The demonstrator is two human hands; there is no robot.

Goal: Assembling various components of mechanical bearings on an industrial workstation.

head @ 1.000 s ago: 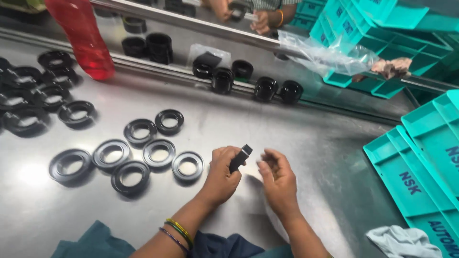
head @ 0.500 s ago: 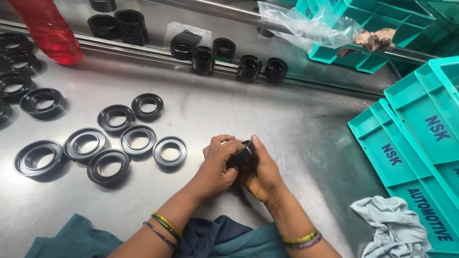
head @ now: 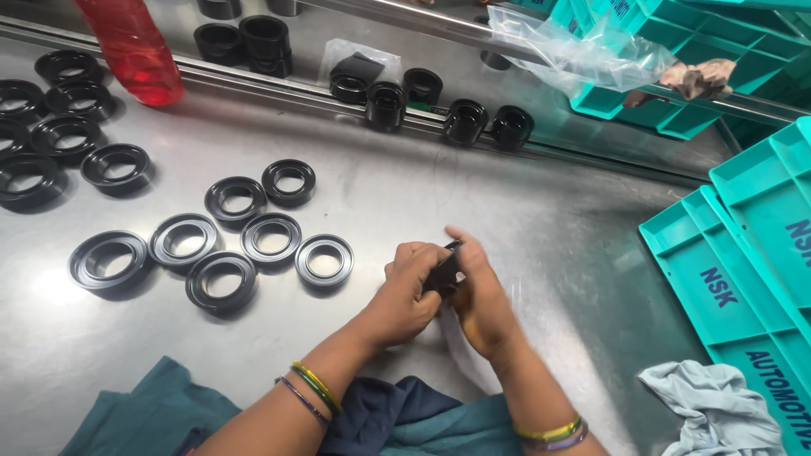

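Both hands meet near the middle of the steel table (head: pixel 524 211): the left hand (head: pixel 405 291) and right hand (head: pixel 481 300) are clamped together around one small black rubber ring seal (head: pixel 443 272). To the left, seven black ring seals (head: pixel 253 241) lie flat in a loose group. More wait at the far left and along the far rail, so much seems left.

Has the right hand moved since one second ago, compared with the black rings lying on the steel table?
Yes. The right hand has closed in leftward, toward the nearest ring, and now meets the left hand around a small black part.
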